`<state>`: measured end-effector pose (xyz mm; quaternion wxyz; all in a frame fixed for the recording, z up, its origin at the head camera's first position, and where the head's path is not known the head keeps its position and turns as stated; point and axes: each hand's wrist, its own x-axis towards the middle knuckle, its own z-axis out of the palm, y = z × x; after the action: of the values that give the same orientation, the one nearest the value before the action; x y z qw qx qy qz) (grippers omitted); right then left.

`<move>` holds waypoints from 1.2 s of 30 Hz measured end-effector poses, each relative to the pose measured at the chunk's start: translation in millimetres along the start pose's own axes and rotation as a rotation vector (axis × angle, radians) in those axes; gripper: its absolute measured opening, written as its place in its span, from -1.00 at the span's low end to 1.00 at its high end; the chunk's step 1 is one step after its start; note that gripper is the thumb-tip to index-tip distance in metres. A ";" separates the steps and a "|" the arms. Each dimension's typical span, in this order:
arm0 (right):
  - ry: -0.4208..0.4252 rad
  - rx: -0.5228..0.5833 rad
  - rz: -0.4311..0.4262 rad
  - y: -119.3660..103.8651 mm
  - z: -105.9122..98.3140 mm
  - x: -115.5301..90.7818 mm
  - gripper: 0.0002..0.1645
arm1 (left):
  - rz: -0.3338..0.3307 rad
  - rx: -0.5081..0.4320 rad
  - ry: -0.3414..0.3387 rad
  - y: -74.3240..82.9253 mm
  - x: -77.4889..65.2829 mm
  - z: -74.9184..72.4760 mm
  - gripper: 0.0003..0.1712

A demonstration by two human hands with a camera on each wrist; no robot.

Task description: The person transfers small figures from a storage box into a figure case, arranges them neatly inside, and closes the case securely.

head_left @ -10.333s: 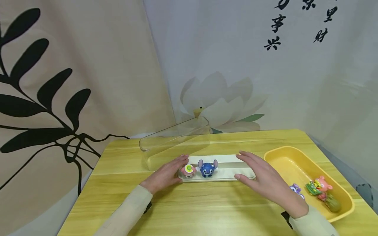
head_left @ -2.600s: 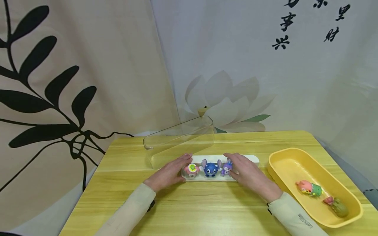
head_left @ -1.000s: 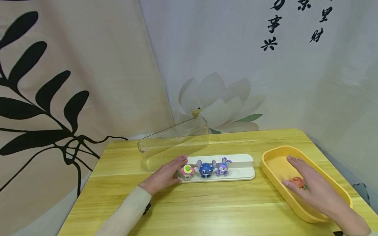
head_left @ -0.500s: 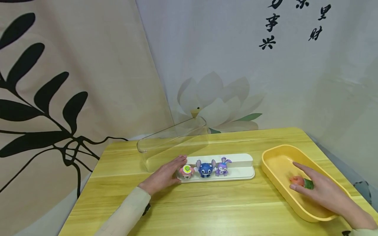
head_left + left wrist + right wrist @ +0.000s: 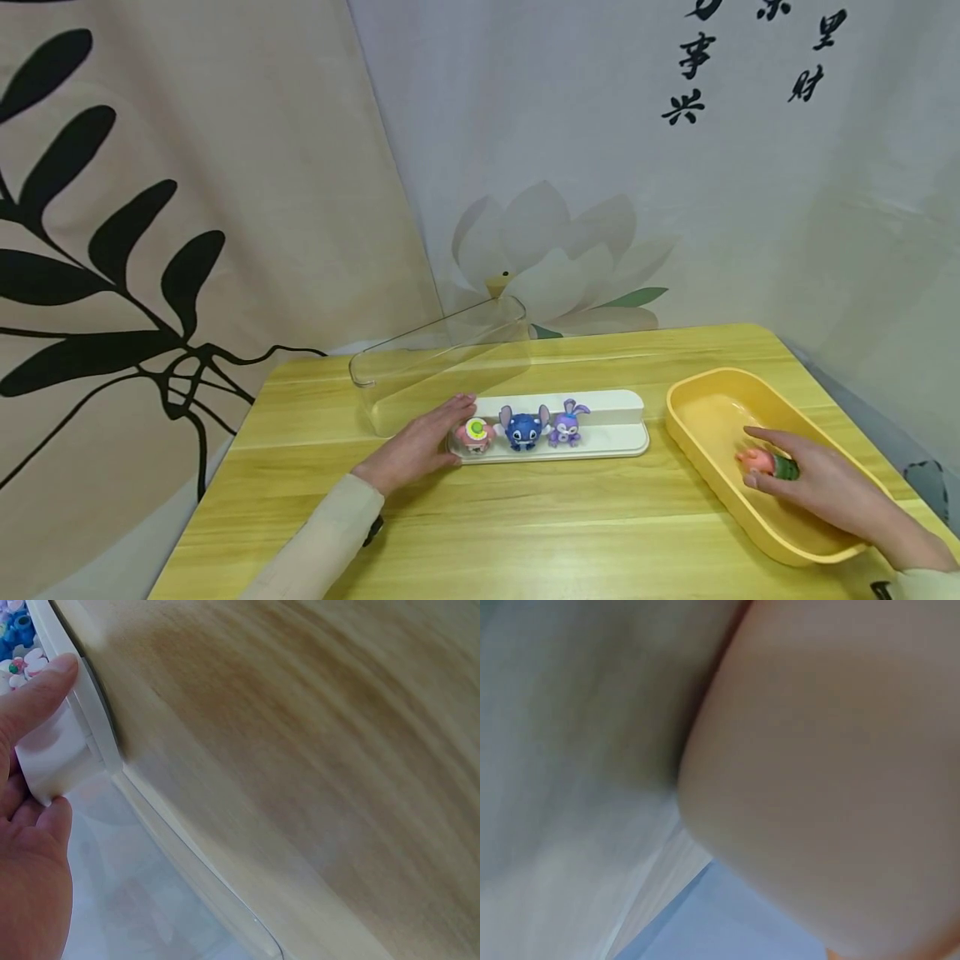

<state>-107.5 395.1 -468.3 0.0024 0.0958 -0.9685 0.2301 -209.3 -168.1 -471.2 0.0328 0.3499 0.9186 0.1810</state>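
Note:
My left hand (image 5: 420, 446) grips the left end of a white stepped display base (image 5: 607, 442), thumb at its front edge and fingers behind, as the left wrist view also shows. On the base stand a pink figurine (image 5: 476, 435) with a green-and-yellow swirl, a blue big-eared figurine (image 5: 522, 429) and a purple rabbit figurine (image 5: 566, 423). Over at the right, my right hand (image 5: 832, 492) reaches into a yellow tray (image 5: 708, 408) and pinches a pink-and-green figurine (image 5: 757, 461) between thumb and fingers. The hand fills the right wrist view and hides the tray's near part.
A clear plastic cover (image 5: 442, 358) stands behind the base, toward the back left of the wooden table (image 5: 525, 533). The tray's raised rim lies right of the base. A printed curtain (image 5: 585, 125) hangs behind the table.
A purple rabbit figurine has come to stand on the base beside the blue one. My right hand has moved from there into the tray and taken hold of the pink-and-green figurine. Left hand stays.

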 end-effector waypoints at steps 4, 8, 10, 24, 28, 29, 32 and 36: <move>-0.028 -0.011 0.013 1.9 0.7 2.4 -0.12 | 0.008 -0.006 0.006 0.7 -0.4 -0.6 0.02; -0.048 -0.018 0.023 3.7 0.4 4.1 -0.14 | 0.014 -0.005 0.009 1.0 -0.9 -0.9 0.02; -0.056 -0.022 0.028 4.4 0.2 5.1 -0.15 | 0.017 -0.005 0.010 0.6 -0.7 -0.6 0.02; -0.017 -0.082 -0.010 7.2 1.0 7.5 -0.35 | 0.013 0.001 0.003 1.6 -0.2 -1.3 0.03; 0.006 -0.081 -0.020 7.8 2.5 6.1 -0.39 | 0.016 -0.001 0.004 1.2 0.2 -1.3 0.03; 0.013 -0.082 -0.021 7.7 3.1 5.8 -0.39 | 0.017 -0.001 0.004 1.2 0.2 -1.4 0.03; 0.029 -0.086 -0.025 7.0 4.1 5.2 -0.41 | 0.016 -0.002 0.004 1.5 0.3 -1.6 0.02; 0.025 -0.078 -0.025 5.2 3.5 5.3 -0.41 | 0.006 0.002 0.000 2.4 0.2 -1.8 0.02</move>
<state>-113.5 397.1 -473.5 0.0212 0.1047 -0.9753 0.1935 -208.2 -166.8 -468.7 0.0320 0.3527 0.9177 0.1800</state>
